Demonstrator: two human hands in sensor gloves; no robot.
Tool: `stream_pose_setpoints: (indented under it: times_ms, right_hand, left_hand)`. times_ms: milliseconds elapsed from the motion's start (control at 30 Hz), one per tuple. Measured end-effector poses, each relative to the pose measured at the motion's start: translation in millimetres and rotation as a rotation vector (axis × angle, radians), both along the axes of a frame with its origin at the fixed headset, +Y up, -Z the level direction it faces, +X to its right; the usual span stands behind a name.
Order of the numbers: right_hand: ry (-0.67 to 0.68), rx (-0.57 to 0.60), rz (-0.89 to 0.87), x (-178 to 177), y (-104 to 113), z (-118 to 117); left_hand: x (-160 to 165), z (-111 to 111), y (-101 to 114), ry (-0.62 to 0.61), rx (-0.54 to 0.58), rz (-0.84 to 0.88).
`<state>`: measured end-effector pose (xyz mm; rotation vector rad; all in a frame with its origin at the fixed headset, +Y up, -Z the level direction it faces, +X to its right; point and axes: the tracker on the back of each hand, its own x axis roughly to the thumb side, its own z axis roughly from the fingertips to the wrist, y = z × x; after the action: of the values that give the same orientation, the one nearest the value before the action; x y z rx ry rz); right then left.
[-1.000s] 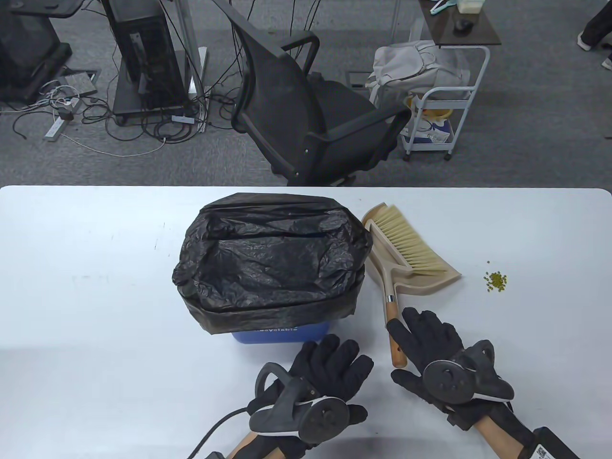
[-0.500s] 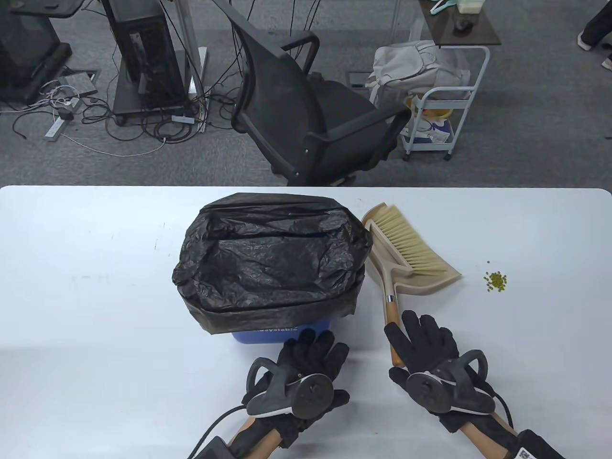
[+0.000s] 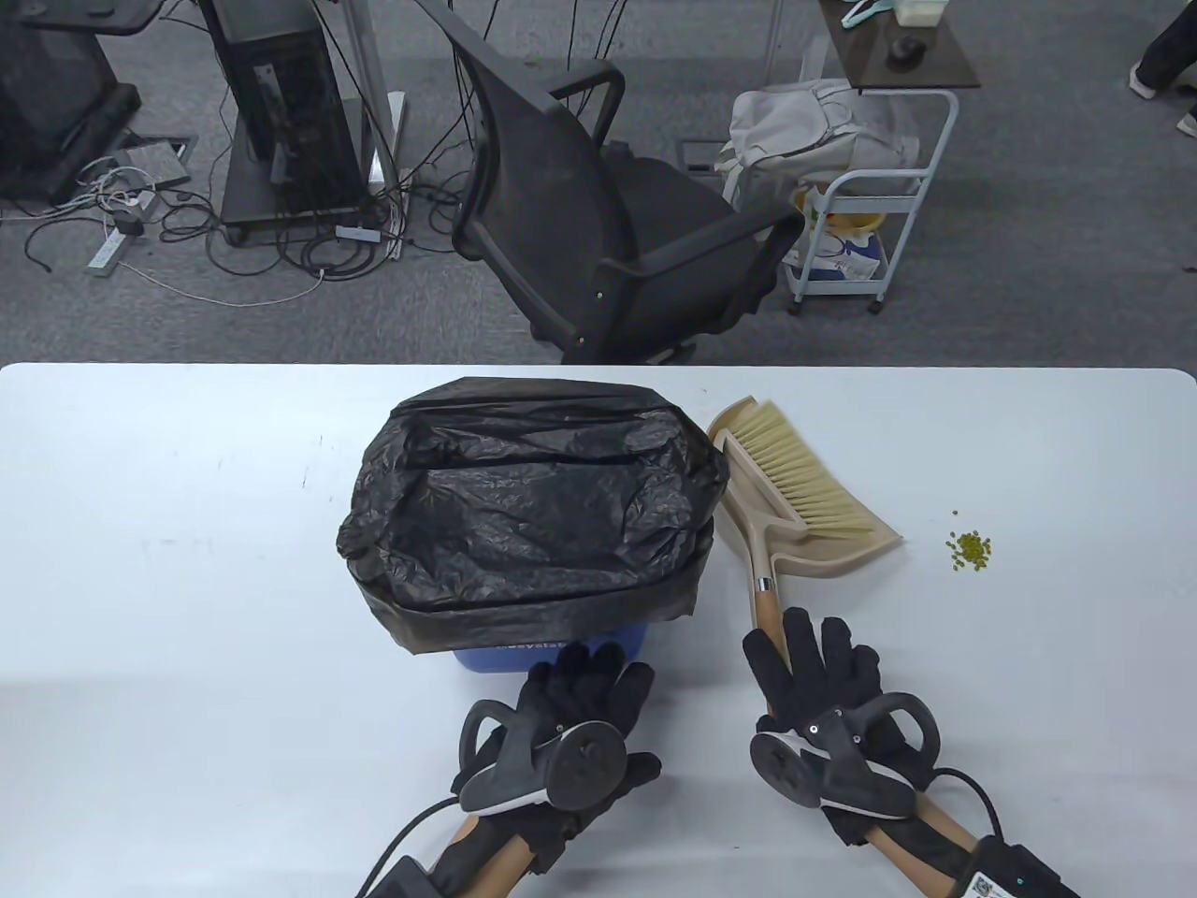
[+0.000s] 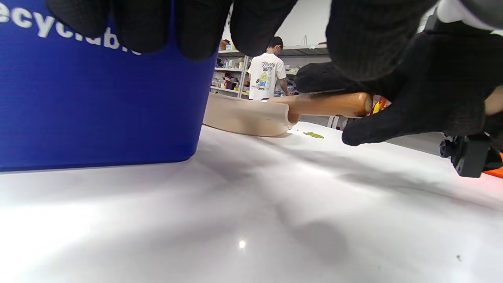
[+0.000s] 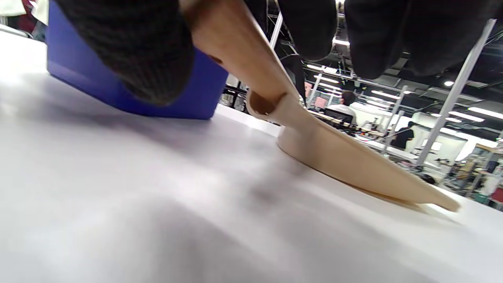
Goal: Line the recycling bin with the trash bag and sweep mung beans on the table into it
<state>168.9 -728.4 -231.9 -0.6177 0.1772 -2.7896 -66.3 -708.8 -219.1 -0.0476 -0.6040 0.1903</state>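
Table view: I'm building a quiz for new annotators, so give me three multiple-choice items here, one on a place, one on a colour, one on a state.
1. The small pile of green mung beans lies: A right of dustpan; B inside bin; C left of bin.
2. The bin under the black plastic trash bag is: A red; B blue; C white.
3. The right hand is: A on the wooden brush handle; B raised; C in the bin.

A: mung beans lie right of the beige plastic dustpan.
B: blue plastic bin below the trash bag.
A: right hand covers the brush handle.

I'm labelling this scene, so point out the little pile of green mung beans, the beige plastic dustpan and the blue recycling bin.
green mung beans [image 3: 971,550], table view, middle of pile
beige plastic dustpan [image 3: 842,554], table view, flat front lip
blue recycling bin [image 4: 98,102], left wrist view, side wall
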Motion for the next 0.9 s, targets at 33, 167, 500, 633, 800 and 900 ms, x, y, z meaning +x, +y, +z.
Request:
stream_pose_setpoints:
  times_ms: [33,167,500,633,800,900]
  right_hand:
    - [-0.004,0.008,0.002,-0.6,-0.5,0.1]
    - [0.002,0.048,0.022,-2.5,-0.6,2.2]
    - [0.098,0.191,0.064,-5.9,3.7,8.5]
    - [0.127,0.266,0.076,-6.8,9.9,11.3]
    - [0.151,0.387,0.034,-5.6,27.4,11.7]
    - [0.149,0.434,0.033,-3.8,37.5,8.7]
  left_hand:
    - [1.2,0.9,0.2,-0.004,0.002,-0.004]
    - [4.3,3.7,0.6,-0.009,0.013,-0.003]
    - [9.0,5.1,-1.3,-0.019,0.032,-0.029]
    - [10.0,5.4,-1.0,-0.025,0.04,-0.029]
    - [12.8,5.1,-3.5,-0.033,0.035,-0.042]
    - [14.8,4.8,-4.8,-0.042,0.033,-0.045]
